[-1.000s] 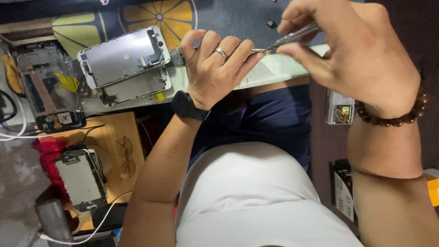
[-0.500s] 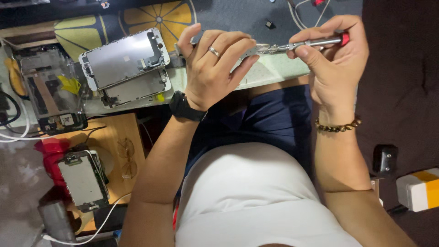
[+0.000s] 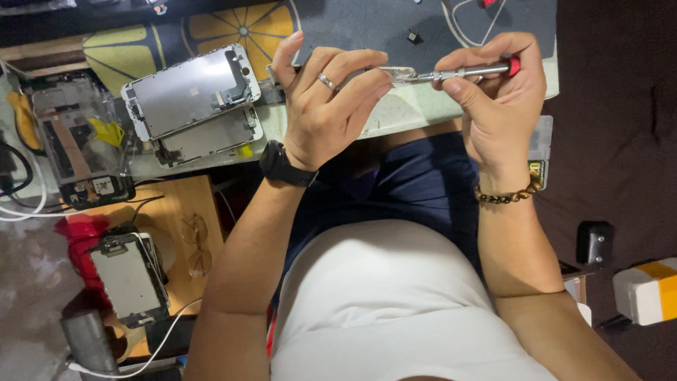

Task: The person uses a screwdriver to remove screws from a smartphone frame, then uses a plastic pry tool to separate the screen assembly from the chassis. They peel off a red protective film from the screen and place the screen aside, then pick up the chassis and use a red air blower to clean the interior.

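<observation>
The small flat phone part [image 3: 395, 73] pinched in my left hand [image 3: 328, 106] over the near edge of the workbench [image 3: 395, 116] looks thin, light and easy to bend, so I judge it best held by its edges, fingers curled closed around it. My right hand [image 3: 497, 106] grips the slim metal screwdriver [image 3: 462, 71] by its shaft, red cap toward my palm, tip touching the part. Both wrists are raised, forearms angled inward above my lap, with stripped phone screens [image 3: 190, 99] lying to the left.

Two stacked screen panels [image 3: 190, 92], spectacles [image 3: 196, 243] (on wooden stand [image 3: 176, 212])
</observation>
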